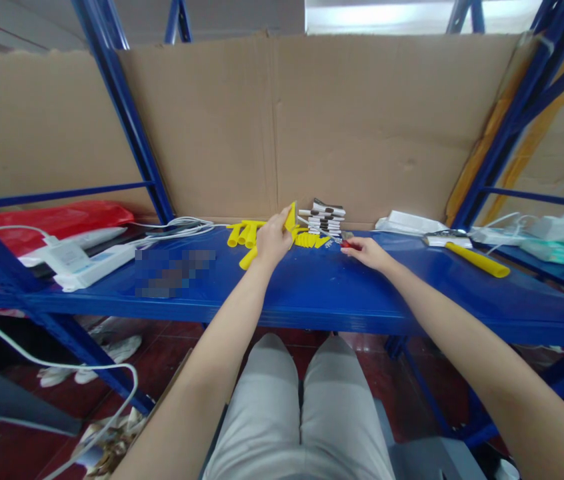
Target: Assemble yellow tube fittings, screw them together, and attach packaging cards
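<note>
My left hand (pixel 274 239) is wrapped round a yellow scraper handle (pixel 248 259), whose flat, wedge-shaped end (pixel 291 217) sticks up past the fingers. Beside it on the left lie several more yellow handles (pixel 240 235). My right hand (pixel 366 253) is closed on a small red tool (pixel 346 245); its kind is too small to tell. Small metal screws (pixel 331 241) lie just left of that hand. Between both hands is a row of flat yellow pieces (pixel 308 239), with a stack of black-and-white packets (pixel 326 217) behind.
A scraper with a yellow handle (pixel 479 260) lies at the right on the blue shelf (pixel 322 293). White boxes (pixel 405 223) stand behind it. At the left are a power strip (pixel 95 267), coiled white cable (pixel 187 227) and a red bag (pixel 62 220). Cardboard (pixel 362 127) closes the back.
</note>
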### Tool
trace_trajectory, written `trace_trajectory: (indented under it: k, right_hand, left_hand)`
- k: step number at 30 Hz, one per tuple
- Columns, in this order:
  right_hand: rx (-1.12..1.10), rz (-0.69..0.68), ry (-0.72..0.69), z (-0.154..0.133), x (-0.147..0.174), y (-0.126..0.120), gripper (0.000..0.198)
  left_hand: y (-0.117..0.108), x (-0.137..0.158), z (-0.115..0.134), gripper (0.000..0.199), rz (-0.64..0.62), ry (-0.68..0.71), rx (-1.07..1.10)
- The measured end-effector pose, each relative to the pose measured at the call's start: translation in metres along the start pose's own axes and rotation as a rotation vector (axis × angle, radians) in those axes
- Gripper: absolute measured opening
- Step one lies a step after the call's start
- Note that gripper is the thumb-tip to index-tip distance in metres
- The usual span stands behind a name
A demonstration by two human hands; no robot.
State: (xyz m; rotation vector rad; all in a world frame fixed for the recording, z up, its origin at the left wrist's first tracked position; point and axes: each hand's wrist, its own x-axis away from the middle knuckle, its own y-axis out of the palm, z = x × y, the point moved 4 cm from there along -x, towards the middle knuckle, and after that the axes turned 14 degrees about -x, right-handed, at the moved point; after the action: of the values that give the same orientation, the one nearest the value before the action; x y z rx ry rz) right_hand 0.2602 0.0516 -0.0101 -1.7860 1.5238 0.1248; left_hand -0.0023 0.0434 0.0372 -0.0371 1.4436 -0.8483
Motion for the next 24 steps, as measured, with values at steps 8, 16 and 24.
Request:
trace_trajectory:
  k: [8,16,24]
  right_hand:
    - [0.032,0.058,-0.06,-0.0008,0.0005,0.0054,0.038]
    - [-0.006,0.121,-0.054,-0.0009,0.0016,0.0035,0.043]
    - [-0.113,0.086,0.014,0.0043,0.0001,0.0035,0.051]
  left_hand:
    - [-0.0051,-0.0003,0.0022,0.062,-0.026,-0.05,-0.055]
    - [-0.0055,-0.0015,0.0041,0.057,-0.062,-0.045,-0.076]
    - [-0.0004,-0.0016,0.001,0.056,-0.03,-0.008,-0.049]
